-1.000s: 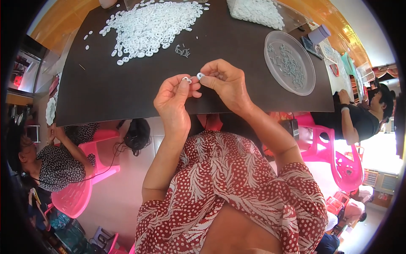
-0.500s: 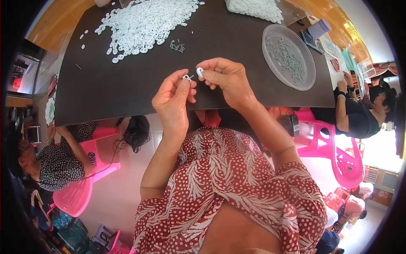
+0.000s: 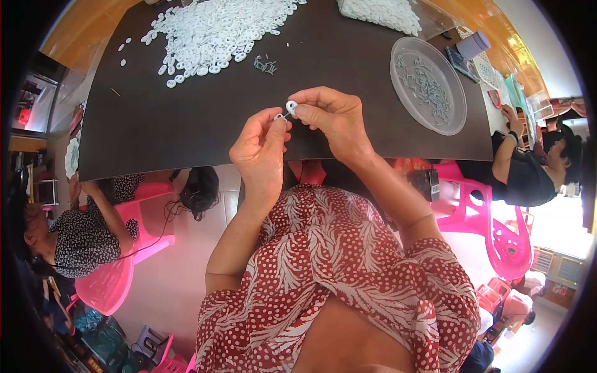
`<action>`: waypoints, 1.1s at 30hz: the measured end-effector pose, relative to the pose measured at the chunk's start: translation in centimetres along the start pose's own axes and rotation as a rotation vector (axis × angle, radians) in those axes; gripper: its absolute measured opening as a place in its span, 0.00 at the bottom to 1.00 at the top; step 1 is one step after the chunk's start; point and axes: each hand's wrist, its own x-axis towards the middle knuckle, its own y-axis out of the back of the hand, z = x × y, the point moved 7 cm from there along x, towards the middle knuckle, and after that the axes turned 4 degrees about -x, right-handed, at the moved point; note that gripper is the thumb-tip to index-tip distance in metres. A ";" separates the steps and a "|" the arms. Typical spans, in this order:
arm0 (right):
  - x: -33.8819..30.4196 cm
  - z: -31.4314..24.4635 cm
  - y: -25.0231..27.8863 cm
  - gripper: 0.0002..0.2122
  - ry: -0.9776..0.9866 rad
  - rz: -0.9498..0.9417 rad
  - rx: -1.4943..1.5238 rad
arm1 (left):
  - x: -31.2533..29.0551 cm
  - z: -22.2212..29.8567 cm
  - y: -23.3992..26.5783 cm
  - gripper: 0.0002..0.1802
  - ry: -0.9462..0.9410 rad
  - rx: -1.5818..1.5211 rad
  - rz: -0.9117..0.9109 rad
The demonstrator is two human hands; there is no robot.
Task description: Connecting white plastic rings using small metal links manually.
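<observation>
My left hand pinches a small white plastic piece with a thin grey pin sticking out of it toward the right. Between the thumb and index finger of my right hand is a white oval plastic piece with a hole. The pin's tip meets or nearly meets this oval piece; how far it goes in cannot be made out. Both hands are raised over the near part of the dark table.
A large heap of white oval pieces covers the far left. Nearby lies a little pile of grey pins. A round clear tray of pins stands at right, a bag of white pieces behind. Other people sit at both sides on pink chairs.
My left hand has moved slightly right and the two white pieces have come together, closing the gap between the pin and the oval piece. The view has shifted a little.
</observation>
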 end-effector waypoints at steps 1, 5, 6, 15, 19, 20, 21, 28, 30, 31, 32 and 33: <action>0.0 -0.1 0.0 0.06 0.013 0.010 -0.012 | 0.0 0.0 0.1 0.08 -0.005 0.016 0.004; -0.1 -0.4 -0.2 0.05 0.059 0.023 -0.036 | -0.1 0.1 0.2 0.08 -0.014 0.054 0.015; -0.1 -0.4 -0.3 0.05 0.067 0.022 -0.038 | -0.1 0.0 0.2 0.08 -0.014 0.053 0.015; -0.4 -0.2 -0.4 0.05 0.097 0.055 -0.052 | -0.2 -0.1 0.1 0.07 -0.025 0.051 0.015; -0.5 -0.1 -0.2 0.05 0.129 0.069 -0.088 | -0.3 -0.2 0.1 0.07 -0.015 0.015 0.012; -0.6 -0.2 -0.2 0.05 0.129 0.069 -0.088 | -0.3 -0.3 0.1 0.07 -0.011 0.012 0.010; -0.6 -0.4 -0.2 0.05 0.162 0.074 -0.123 | -0.3 -0.3 0.1 0.07 -0.011 0.012 0.010; -1.0 -1.2 -0.5 0.05 0.236 0.101 -0.202 | -0.3 -0.1 0.0 0.07 -0.037 0.027 0.004; -1.0 -1.2 -0.7 0.05 0.234 0.080 -0.220 | -0.3 -0.1 0.0 0.08 -0.046 0.019 0.007; -1.0 -1.2 -0.8 0.05 0.234 0.061 -0.238 | -0.3 0.0 0.0 0.09 -0.060 0.017 0.002; -0.9 -1.2 -0.7 0.05 0.233 0.061 -0.238 | -0.3 0.0 -0.1 0.10 -0.074 0.015 -0.004; -0.9 -1.1 -0.7 0.06 0.244 0.057 -0.248 | -0.3 0.0 -0.1 0.10 -0.074 0.015 -0.004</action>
